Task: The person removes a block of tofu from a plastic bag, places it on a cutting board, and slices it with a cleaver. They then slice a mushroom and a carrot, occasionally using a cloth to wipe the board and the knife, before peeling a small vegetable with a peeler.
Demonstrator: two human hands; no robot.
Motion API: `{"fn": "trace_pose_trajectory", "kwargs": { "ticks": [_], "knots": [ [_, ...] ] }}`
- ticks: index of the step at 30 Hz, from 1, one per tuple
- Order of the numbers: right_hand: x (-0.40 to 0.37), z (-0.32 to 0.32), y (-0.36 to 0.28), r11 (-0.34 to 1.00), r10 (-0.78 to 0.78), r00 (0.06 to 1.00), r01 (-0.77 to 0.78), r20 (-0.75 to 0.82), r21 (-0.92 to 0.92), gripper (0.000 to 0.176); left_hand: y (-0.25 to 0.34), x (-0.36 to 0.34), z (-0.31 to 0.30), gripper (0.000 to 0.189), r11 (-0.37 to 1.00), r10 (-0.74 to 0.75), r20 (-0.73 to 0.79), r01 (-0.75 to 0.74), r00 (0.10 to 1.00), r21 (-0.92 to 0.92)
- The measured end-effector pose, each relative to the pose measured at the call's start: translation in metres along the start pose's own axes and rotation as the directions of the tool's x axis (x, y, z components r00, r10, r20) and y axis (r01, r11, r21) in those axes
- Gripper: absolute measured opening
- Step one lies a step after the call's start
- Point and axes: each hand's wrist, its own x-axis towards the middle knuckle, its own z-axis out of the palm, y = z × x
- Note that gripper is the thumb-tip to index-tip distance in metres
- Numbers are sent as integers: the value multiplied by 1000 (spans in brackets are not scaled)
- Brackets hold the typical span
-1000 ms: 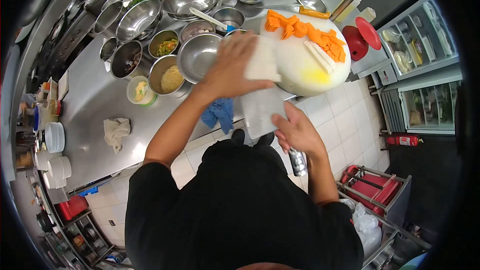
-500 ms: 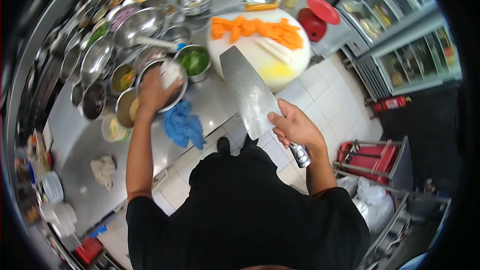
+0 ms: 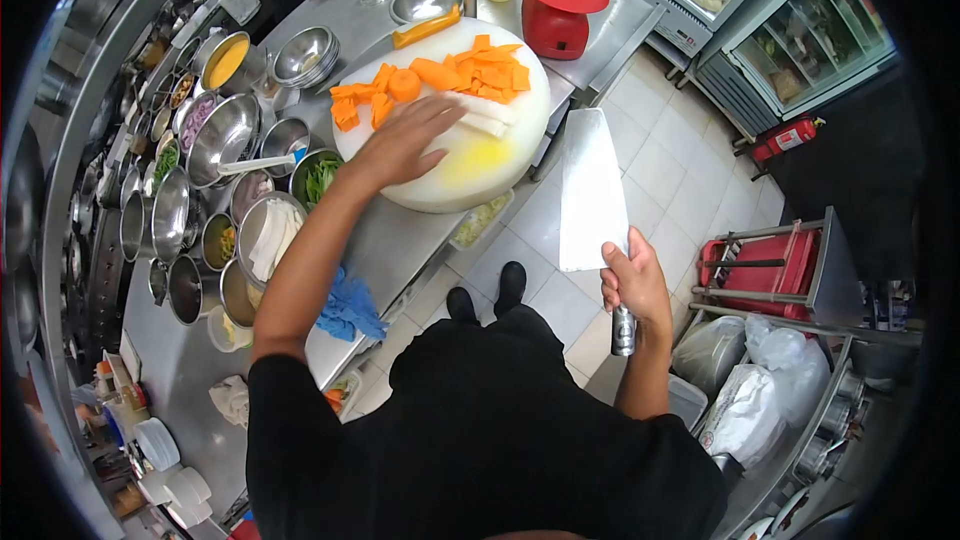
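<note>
Over tiles (image 3: 668, 168), right hand (image 3: 634, 282) holds cleaver (image 3: 590, 190) pointing forward.

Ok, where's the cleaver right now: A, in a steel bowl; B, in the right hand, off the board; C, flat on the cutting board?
B: the right hand grips the cleaver over the floor tiles, while the left hand lies on the cutting board.

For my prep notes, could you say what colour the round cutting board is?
White, stained yellow; the cutting board shows best in the head view.
</note>
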Motion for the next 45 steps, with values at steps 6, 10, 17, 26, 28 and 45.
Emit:
{"fn": "trace_pose_trajectory", "kwargs": {
  "ticks": [6, 10, 17, 26, 28, 45],
  "knots": [
    [-2, -14, 12, 997, 52, 995, -56, 84, 46, 24, -9, 65, 25, 57, 979, -167, 331, 115, 929, 170],
    [3, -16, 17, 994, 86, 980, -97, 177, 57, 22, -16, 68, 29, 56, 984, -138, 308, 94, 941, 154],
    [27, -4, 12, 990, 136, 950, -141, 280, -4, 18, -11, 83, 20, 56, 987, -124, 385, 71, 915, 147],
    [30, -3, 10, 988, 155, 939, -151, 307, -37, 16, -24, 76, 32, 47, 993, -15, 294, -21, 956, 119],
    [28, -2, 10, 985, 170, 939, -167, 299, -35, 16, -17, 79, 24, 44, 993, -64, 353, 23, 933, 118],
    [72, 71, -2, 982, 186, 905, -179, 383, -53, 10, 2, 16, 67, 57, 958, -212, -147, 176, 966, -226]
  ]
}}
